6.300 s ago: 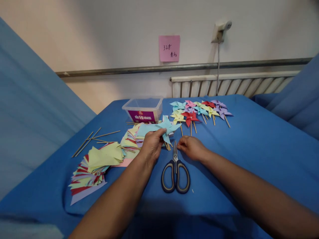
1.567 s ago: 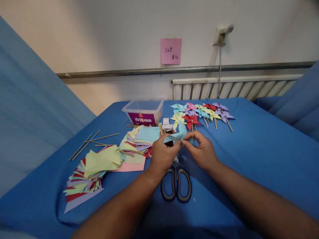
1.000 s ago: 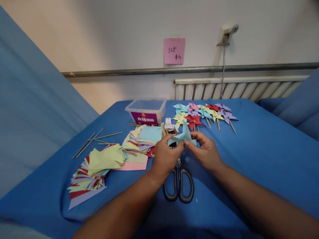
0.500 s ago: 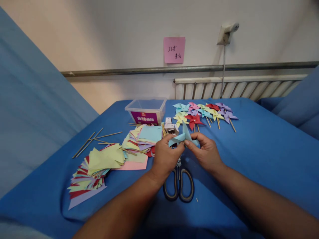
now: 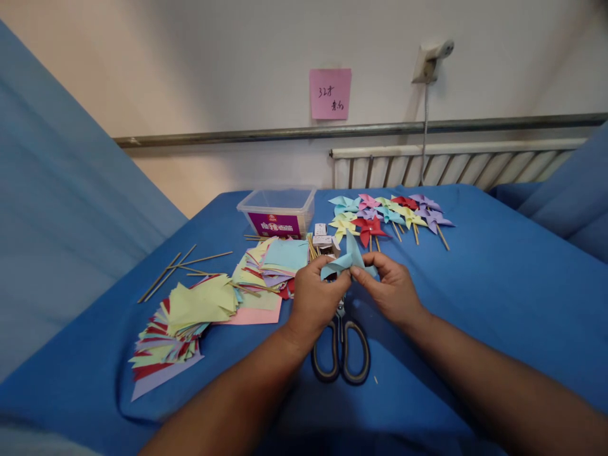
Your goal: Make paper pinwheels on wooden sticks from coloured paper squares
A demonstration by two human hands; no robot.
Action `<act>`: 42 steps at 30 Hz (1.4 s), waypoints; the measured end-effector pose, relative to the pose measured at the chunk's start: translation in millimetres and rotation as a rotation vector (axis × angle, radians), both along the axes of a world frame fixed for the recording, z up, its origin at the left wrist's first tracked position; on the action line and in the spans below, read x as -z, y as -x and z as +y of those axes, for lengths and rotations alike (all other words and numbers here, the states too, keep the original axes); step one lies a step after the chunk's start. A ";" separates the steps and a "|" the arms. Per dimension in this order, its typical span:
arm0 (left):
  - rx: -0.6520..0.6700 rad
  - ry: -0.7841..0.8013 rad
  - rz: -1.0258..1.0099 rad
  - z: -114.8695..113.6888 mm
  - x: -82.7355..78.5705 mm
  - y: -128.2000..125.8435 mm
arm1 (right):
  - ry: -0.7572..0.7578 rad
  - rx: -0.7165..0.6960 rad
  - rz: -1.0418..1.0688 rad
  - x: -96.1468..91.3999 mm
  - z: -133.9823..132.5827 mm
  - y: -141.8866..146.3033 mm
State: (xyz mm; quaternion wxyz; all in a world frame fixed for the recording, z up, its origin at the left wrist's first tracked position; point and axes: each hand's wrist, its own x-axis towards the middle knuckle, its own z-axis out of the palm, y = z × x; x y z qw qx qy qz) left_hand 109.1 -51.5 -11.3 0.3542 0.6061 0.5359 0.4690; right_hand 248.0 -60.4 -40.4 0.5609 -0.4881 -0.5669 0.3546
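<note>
A light-blue paper pinwheel (image 5: 350,258) is pinched between both hands above the middle of the table, its folded blades pointing up and to the sides. My left hand (image 5: 314,292) grips it from the left, thumb near the centre. On the other side, my right hand (image 5: 392,285) has its thumb and fingers closed on the paper. Whether a pin or stick is at the centre is hidden by the fingers. Just below the hands lie black-handled scissors (image 5: 341,354), their blades partly covered. Finished-looking pinwheels on sticks (image 5: 370,229) lie in a group behind my right hand.
Fanned paper sheets (image 5: 204,301) and a second paper stack (image 5: 285,254) lie left of my hands. Loose wooden sticks (image 5: 167,277) are farther left. A clear plastic box (image 5: 278,199) and small white boxes (image 5: 322,239) stand behind, on the blue cloth (image 5: 498,304).
Both hands keep hold of the light-blue pinwheel in nearly the same place. The paper's upper blade looks a little more spread. Everything else on the table stays put.
</note>
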 end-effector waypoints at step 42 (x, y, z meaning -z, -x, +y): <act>0.175 0.143 -0.440 7.8 18.7 -6.0 | 0.046 -0.018 0.201 11.1 7.0 -0.1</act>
